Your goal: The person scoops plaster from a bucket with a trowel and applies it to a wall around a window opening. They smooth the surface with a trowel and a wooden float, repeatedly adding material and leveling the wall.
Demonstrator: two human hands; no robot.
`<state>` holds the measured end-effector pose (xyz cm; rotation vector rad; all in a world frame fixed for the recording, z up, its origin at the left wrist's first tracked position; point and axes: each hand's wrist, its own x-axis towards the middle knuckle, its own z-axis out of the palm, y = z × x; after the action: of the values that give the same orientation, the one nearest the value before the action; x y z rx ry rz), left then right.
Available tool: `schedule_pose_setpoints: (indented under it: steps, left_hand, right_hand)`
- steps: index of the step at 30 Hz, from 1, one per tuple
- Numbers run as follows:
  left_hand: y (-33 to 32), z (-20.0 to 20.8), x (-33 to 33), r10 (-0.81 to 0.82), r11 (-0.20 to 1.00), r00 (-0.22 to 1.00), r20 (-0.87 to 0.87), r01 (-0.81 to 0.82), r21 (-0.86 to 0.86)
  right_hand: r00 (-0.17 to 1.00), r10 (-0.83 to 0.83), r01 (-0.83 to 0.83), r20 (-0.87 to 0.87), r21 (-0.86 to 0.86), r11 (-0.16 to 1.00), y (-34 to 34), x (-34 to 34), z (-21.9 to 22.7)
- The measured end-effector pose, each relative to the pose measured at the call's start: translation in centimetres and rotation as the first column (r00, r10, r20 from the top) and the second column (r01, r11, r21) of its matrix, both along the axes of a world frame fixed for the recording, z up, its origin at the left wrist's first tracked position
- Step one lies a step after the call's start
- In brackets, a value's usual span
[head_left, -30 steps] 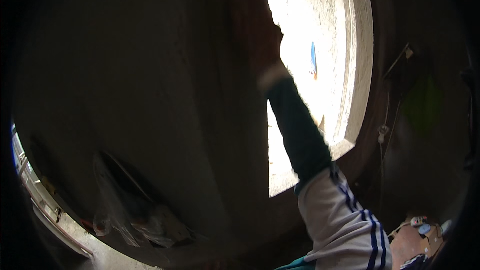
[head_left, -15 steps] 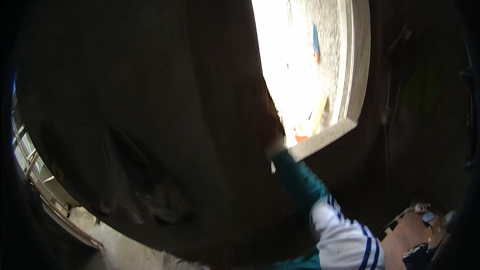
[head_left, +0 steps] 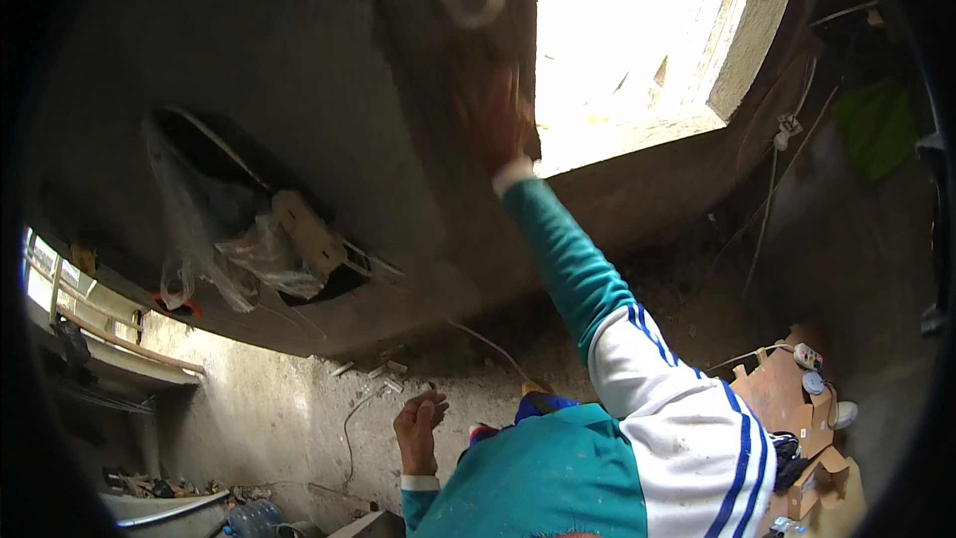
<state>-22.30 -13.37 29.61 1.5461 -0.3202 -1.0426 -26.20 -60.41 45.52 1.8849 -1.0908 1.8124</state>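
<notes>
Well, nearest of all is the teal shirt (head_left: 543,463), soft creased cloth flecked with specks, joining a white sleeve (head_left: 677,418) with dark blue stripes. Lower left, the left hand (head_left: 420,428) stands clear of the shirt, fingers loosely bent and thumb close by; nothing shows in it, though I cannot tell whether its grip is apart or together. At the end of the stretched arm, the right hand (head_left: 495,120) is dim and blurred against the wall (head_left: 279,50), just beside the window's near edge; its grip cannot be read, nor whether the palm touches. That wall spreads ahead and to the left, matt grey, with a darker upright band (head_left: 423,70) behind the hand. It should be stiff, heavy and immovable, gritty under the skin, perhaps slicker on the band and crumbly along edges; a flat palm would suit it, since only the window's edge offers fingers a hold. Left of the band, a dark recess (head_left: 224,149) carries a thin, crinkled clear bag (head_left: 184,214) and a stiff beige box (head_left: 307,231). Beyond lie the rough, pale floor (head_left: 269,403), flat brown cardboard (head_left: 782,394), limp green cloth (head_left: 876,125) and the glaring window (head_left: 637,50) with its grainy sill.
</notes>
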Motion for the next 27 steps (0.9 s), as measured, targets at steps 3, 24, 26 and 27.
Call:
schedule_pose_setpoints:
  steps: [3,24,26,27]
  left_hand:
    - [-0.3,0.7,-0.7,-0.046,0.999,0.999,-0.003,0.046,-0.001]
    - [-18.8,1.6,-14.9,-0.176,0.955,0.787,-0.591,-0.009,-0.297]
    - [-19.4,2.1,-15.2,-0.192,0.939,0.757,-0.625,-0.043,-0.34]
    - [-19.8,2.6,-15.2,-0.255,0.906,0.742,-0.62,-0.042,-0.422]
  right_hand:
    - [0.984,0.176,-0.159,-0.039,0.28,0.947,5.3,-4.8,-13.1]
    - [0.819,-0.018,0.115,-0.573,0.133,0.984,23.9,-24.3,-14.4]
    - [0.846,-0.102,0.177,-0.524,0.094,0.98,23.4,-24.9,-12.6]
    - [0.865,-0.149,0.221,-0.479,0.098,0.97,23.3,-25.1,-11.8]
